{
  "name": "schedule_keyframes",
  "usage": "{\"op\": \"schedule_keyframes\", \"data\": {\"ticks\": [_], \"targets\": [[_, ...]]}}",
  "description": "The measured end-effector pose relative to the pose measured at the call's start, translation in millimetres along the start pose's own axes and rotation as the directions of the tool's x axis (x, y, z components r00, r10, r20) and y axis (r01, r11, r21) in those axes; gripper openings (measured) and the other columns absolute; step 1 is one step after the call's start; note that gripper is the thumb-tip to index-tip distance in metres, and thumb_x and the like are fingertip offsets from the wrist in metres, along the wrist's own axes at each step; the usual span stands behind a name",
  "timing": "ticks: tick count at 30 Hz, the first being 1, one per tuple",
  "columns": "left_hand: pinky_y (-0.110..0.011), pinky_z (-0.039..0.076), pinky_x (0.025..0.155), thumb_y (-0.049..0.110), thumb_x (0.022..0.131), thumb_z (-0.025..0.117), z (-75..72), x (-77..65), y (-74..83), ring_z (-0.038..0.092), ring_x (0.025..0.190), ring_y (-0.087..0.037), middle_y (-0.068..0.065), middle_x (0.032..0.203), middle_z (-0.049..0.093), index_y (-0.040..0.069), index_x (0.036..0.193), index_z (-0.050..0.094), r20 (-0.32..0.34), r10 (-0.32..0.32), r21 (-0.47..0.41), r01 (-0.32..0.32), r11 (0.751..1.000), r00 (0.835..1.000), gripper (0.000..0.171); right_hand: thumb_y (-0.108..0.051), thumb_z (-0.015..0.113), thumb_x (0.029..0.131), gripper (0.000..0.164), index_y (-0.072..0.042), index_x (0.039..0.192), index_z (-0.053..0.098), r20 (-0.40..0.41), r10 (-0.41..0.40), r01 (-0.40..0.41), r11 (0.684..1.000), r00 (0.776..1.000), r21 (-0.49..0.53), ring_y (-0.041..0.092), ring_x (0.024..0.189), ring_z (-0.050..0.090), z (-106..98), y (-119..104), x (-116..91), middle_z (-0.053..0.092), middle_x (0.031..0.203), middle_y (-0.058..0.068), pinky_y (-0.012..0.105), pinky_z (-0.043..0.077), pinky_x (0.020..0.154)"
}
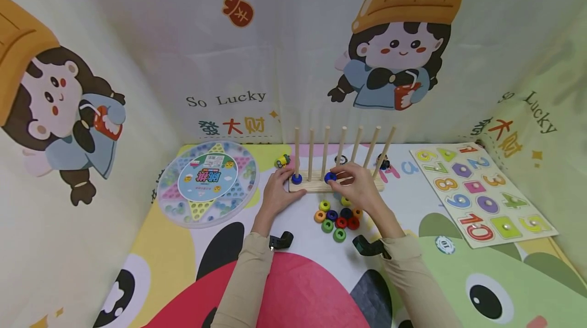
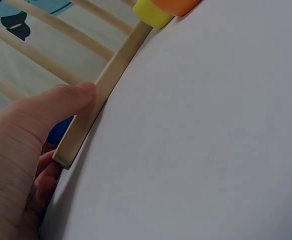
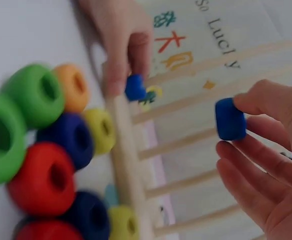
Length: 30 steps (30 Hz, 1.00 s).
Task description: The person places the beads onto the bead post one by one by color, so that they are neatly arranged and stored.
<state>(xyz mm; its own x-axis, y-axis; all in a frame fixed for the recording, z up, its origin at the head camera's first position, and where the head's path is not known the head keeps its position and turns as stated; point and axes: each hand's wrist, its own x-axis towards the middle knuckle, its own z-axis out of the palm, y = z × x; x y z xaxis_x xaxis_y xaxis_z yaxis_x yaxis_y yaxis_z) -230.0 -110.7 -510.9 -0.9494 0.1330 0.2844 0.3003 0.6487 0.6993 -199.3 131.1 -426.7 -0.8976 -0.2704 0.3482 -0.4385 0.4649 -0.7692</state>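
A wooden peg stand (image 1: 316,187) with a row of upright pegs stands at the back of the table. My left hand (image 1: 275,194) grips its left end; in the left wrist view the thumb (image 2: 78,96) presses the front edge and the fingers curl behind the end. One blue bead (image 1: 296,179) sits low on the leftmost peg. My right hand (image 1: 362,185) pinches another blue bead (image 3: 230,119) between thumb and fingers, in front of the pegs and above the base. Several loose beads in green, red, orange, yellow and dark blue, among them a red bead (image 1: 341,222), lie before the stand.
A round Chinese checkers board (image 1: 208,183) lies on the left. A number puzzle board (image 1: 481,190) lies on the right, with a round chip (image 1: 445,244) nearby. Behind the stand are a small yellow-green toy (image 1: 282,161) and a dark figure (image 1: 382,161). Printed curtains enclose the table.
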Motion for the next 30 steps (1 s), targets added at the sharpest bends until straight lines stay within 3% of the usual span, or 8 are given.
{"op": "schedule_keyframes", "data": {"ticks": [14,25,30], "targets": [[-0.044,0.041,0.104,0.039,0.074,0.086,-1.0,1.5,-1.0,0.05,0.123,-0.03,-0.01,0.136,0.055,0.002,0.133,0.061,0.022,-0.024,0.0,0.024,1.0,0.999,0.074,-0.004,0.077,0.084,0.027,0.002,0.109,0.071,-0.185,-0.118,0.133,0.989,0.976,0.067,0.031,0.09,0.069,4.4,-41.5,33.7,0.066,0.103,0.016,0.044,0.059,0.074],[-0.047,0.042,0.104,0.037,0.074,0.086,-0.5,0.9,-2.7,0.051,0.123,-0.031,-0.011,0.134,0.057,0.002,0.131,0.062,0.007,0.001,-0.004,-0.001,1.0,1.0,0.071,-0.002,0.076,0.085,0.026,0.004,0.109,0.072,-0.233,-0.204,0.239,0.962,0.951,0.132,0.032,0.088,0.069,3.0,-67.7,52.8,0.067,0.1,0.019,0.046,0.059,0.074],[-0.047,0.042,0.104,0.038,0.074,0.086,0.0,0.1,-3.5,0.051,0.123,-0.031,-0.011,0.135,0.057,0.002,0.131,0.062,0.003,0.015,0.0,-0.015,1.0,1.0,0.072,-0.004,0.077,0.085,0.024,0.003,0.107,0.073,-0.245,-0.222,0.257,0.959,0.944,0.117,0.031,0.087,0.069,1.0,-77.8,60.5,0.068,0.099,0.017,0.046,0.059,0.073]]}}
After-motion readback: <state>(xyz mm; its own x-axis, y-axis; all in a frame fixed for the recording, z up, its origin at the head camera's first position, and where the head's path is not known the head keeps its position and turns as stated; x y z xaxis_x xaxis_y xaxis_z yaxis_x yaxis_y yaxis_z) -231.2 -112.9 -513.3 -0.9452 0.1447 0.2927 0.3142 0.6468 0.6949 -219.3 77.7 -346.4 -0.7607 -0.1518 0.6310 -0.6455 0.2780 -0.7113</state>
